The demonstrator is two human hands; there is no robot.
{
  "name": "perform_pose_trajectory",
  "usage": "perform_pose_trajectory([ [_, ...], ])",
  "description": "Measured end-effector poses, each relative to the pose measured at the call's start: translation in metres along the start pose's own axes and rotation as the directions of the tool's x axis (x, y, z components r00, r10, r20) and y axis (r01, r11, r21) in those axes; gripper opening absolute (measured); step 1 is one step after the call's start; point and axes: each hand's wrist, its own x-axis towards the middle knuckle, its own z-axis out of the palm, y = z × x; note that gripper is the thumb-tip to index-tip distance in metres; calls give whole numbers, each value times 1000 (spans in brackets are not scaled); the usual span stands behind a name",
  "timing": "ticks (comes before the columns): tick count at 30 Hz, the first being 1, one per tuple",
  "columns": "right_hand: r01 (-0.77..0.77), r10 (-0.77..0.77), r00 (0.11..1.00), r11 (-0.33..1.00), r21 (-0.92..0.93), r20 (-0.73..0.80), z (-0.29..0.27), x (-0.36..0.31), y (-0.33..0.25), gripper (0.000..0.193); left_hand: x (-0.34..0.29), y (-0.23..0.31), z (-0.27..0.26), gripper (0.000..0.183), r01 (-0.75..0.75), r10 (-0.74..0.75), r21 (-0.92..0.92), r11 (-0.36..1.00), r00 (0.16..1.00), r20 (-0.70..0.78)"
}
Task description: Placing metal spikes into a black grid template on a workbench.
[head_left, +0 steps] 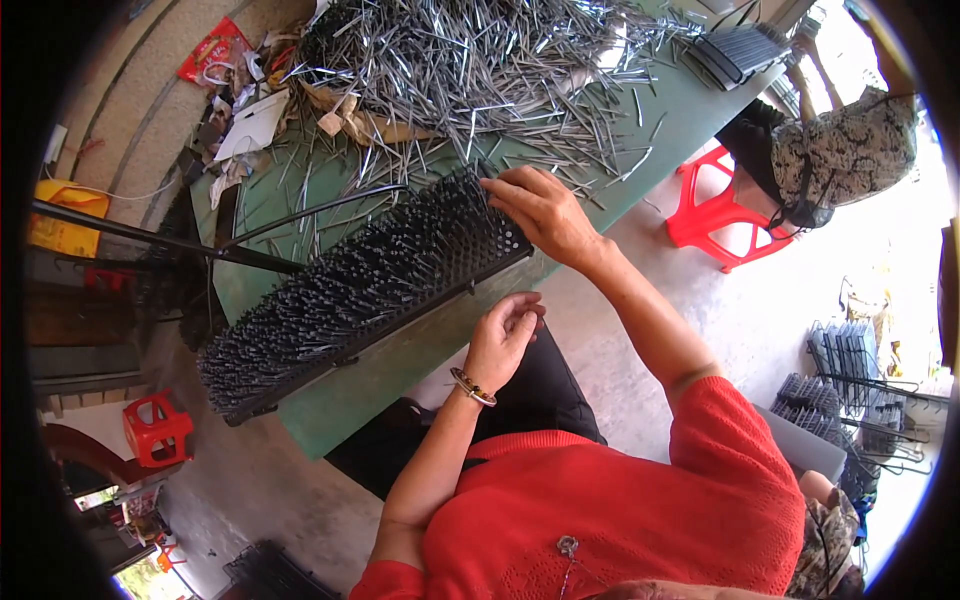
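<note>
A long black perforated rack point(445, 284) lies slantwise along the near edge of the green table, packed with upright dark rods point(340, 275). Its right end shows bare holes. Over that end is my right hand point(548, 212), fingers bent and closed at the tips among the last rods; whatever they pinch is too small to make out. My left hand point(503, 335), with a bracelet at the wrist, hovers just in front of the rack, above my lap. Its fingers curl in against the thumb, and the inside of the grip is hidden.
Behind the rack, a heap of loose metal strips point(470, 75) covers the green table point(340, 415). A black bar point(160, 240) reaches in from the left. Red stools point(715, 215) stand right and lower left. Another person point(850, 145) is at the right, near wire racks point(850, 400).
</note>
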Motion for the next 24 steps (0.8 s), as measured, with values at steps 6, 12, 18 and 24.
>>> perform_pose_trajectory([
  [6, 60, -60, 998, 990, -129, 3, 4, 2, -1, 32, 1, -5, -5, 22, -106, 126, 171, 980, 986, -106],
  [12, 143, -149, 989, 973, -180, -19, 10, 0, 5, 34, 7, -18, -34, 16, -327, 607, 782, 530, 791, -80],
  [18, 29, -27, 999, 993, -112, 23, 9, -3, -2, 33, 9, -45, -61, 19, -450, 632, 830, 330, 758, 160],
  [24, -245, 249, 965, 968, 57, -85, -9, 6, 12, 19, 11, -45, -63, 22, -446, 610, 797, 407, 782, 126],
])
